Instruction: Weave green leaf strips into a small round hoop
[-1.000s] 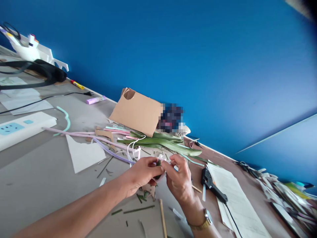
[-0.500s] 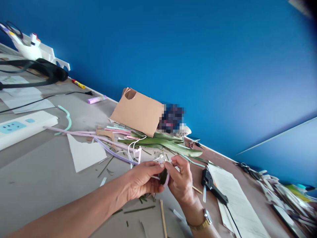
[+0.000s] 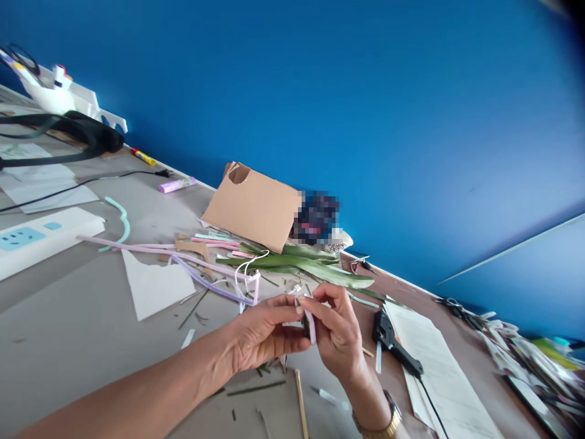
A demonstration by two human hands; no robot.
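My left hand (image 3: 262, 334) and my right hand (image 3: 337, 332) meet over the grey table (image 3: 68, 329), both pinched on one small pink strip piece (image 3: 311, 324) with a dark green bit behind it. The left thumb and fingers grip it from the left, while the right fingers press it from the right. A gold watch (image 3: 382, 421) sits on my right wrist. Just beyond the hands lie long green leaves (image 3: 304, 262) and several pink, lilac and white strips (image 3: 201, 268).
A black glue gun (image 3: 392, 342) with its cord lies right of my hands beside white paper sheets (image 3: 434, 372). A cardboard piece (image 3: 253, 206) leans by the blue wall. A white power strip (image 3: 41, 235) is at left; torn white paper (image 3: 155, 283) and green scraps litter the table.
Both hands drew slightly nearer me and turned the small piece, so the pink strip now stands upright between the fingers. My right wrist dropped lower in the frame.
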